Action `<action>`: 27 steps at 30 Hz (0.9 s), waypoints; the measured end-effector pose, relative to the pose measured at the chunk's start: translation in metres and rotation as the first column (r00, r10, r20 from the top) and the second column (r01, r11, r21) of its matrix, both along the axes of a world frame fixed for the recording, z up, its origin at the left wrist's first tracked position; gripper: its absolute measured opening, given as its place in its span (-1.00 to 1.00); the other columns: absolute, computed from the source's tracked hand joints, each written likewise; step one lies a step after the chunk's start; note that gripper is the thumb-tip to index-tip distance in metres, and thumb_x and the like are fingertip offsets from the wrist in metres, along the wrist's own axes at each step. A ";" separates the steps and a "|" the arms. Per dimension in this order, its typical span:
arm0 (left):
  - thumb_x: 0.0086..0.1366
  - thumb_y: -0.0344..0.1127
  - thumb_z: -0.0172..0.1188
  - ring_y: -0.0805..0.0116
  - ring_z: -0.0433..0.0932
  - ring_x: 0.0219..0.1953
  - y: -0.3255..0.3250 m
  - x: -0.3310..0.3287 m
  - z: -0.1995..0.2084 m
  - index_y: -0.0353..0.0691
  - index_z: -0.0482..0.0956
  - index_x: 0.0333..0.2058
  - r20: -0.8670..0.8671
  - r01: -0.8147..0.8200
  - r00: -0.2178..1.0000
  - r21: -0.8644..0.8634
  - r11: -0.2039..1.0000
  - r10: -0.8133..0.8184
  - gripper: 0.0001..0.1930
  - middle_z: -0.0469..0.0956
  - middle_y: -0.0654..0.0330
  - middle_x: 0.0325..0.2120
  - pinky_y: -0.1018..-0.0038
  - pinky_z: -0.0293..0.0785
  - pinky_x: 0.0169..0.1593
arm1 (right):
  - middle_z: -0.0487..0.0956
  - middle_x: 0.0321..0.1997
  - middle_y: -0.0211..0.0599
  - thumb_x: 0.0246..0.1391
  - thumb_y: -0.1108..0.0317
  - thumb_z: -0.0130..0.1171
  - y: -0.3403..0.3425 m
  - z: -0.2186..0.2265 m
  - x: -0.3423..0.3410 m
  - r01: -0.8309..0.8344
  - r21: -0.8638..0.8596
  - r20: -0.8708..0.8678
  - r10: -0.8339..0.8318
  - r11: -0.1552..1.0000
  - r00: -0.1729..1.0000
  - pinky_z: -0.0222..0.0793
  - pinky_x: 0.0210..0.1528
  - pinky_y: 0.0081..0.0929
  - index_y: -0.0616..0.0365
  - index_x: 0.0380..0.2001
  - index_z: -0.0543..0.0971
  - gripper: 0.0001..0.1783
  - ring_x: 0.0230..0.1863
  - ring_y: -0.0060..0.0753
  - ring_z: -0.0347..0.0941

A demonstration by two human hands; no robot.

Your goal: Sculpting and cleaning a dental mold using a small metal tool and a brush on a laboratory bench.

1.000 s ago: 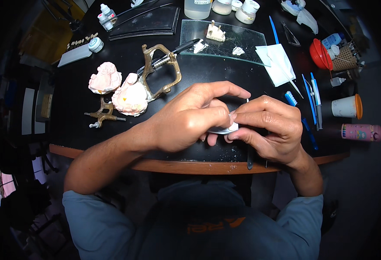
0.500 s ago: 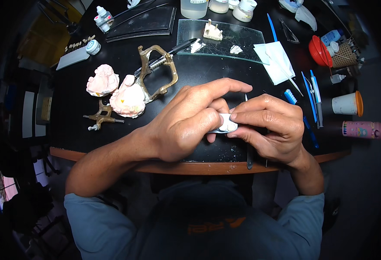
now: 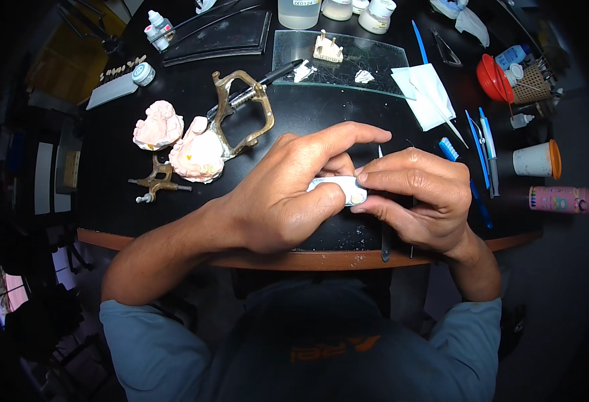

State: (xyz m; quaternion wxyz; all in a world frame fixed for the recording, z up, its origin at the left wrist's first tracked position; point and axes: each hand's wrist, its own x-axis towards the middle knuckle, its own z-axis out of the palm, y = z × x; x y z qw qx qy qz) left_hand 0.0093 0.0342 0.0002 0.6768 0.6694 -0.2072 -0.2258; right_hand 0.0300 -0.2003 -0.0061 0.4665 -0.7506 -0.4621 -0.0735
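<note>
Close to the table's front edge, both hands meet over a small, oblong, bluish-white piece (image 3: 353,189) with a rounded cream bump at its right end; its exact kind is unclear. My left hand (image 3: 299,184) grips it between thumb and curled fingers, index finger stretched out above. The thumb and index fingertip of my right hand (image 3: 420,191) pinch its right end; what the other fingers do is partly hidden. A thin metal instrument (image 3: 385,248) passes beneath the right hand, its pointed tip showing beyond. Left of the hands lie pinkish dental casts (image 3: 197,155) beside a brass-coloured articulator frame (image 3: 272,114).
Farther back, a glass slab (image 3: 381,60) bears a small cast with pins (image 3: 328,48) and white scraps. To the right are a paper napkin (image 3: 431,107), blue-handled instruments (image 3: 487,147), a white cup (image 3: 534,162) and a pink can (image 3: 560,200). Jars (image 3: 377,17) stand behind.
My left thumb has shifted slightly down along the white piece, uncovering more of its top. The piece has turned a little in the fingers. The right hand stays nearly still.
</note>
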 end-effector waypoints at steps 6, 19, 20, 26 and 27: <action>0.01 -0.49 0.06 0.55 0.46 -0.41 0.002 0.001 -0.008 -0.39 0.28 0.43 0.164 0.011 0.986 0.029 1.000 -0.016 -0.13 0.57 0.24 -0.47 0.57 0.39 -0.20 | 0.76 -0.28 -0.10 -0.12 0.53 0.61 0.001 0.000 -0.001 -0.004 0.003 -0.001 0.004 1.000 1.000 0.67 -0.29 -0.47 0.30 -0.23 0.77 -0.69 -0.29 -0.28 0.74; 0.16 -0.62 0.10 0.59 0.57 -0.30 0.002 0.000 -0.012 -0.37 0.29 0.42 0.158 0.030 0.987 0.048 0.998 -0.037 -0.23 0.66 0.22 -0.41 0.58 0.45 -0.14 | 0.76 -0.27 -0.08 -0.14 0.52 0.63 -0.001 0.000 0.001 -0.025 -0.013 0.009 0.025 1.000 1.000 0.67 -0.26 -0.47 0.32 -0.22 0.77 -0.65 -0.25 -0.26 0.75; 0.16 -0.62 0.09 0.59 0.58 -0.29 0.002 0.000 -0.013 -0.37 0.29 0.42 0.154 0.025 0.988 0.036 0.999 -0.030 -0.23 0.66 0.22 -0.40 0.58 0.46 -0.12 | 0.76 -0.27 -0.08 -0.14 0.52 0.63 -0.001 0.000 0.001 -0.025 -0.013 0.010 0.025 1.000 1.000 0.67 -0.26 -0.47 0.32 -0.22 0.77 -0.65 -0.25 -0.26 0.75; 0.16 -0.59 0.08 0.58 0.61 -0.26 0.002 0.000 -0.007 -0.40 0.30 0.39 0.084 0.023 0.996 0.073 0.997 -0.030 -0.26 0.69 0.20 -0.38 0.58 0.49 -0.08 | 0.76 -0.28 -0.08 -0.12 0.51 0.62 -0.001 0.000 -0.001 -0.022 -0.017 -0.005 0.022 1.000 1.000 0.66 -0.28 -0.46 0.33 -0.22 0.77 -0.67 -0.26 -0.26 0.74; 0.16 -0.58 0.08 0.58 0.62 -0.26 0.003 0.001 -0.006 -0.41 0.31 0.38 0.077 0.033 0.996 0.101 0.994 -0.041 -0.27 0.71 0.18 -0.37 0.58 0.49 -0.08 | 0.76 -0.30 -0.10 -0.11 0.49 0.62 0.001 0.000 -0.001 -0.020 -0.002 -0.003 0.020 1.000 1.000 0.66 -0.30 -0.46 0.31 -0.24 0.77 -0.69 -0.30 -0.26 0.74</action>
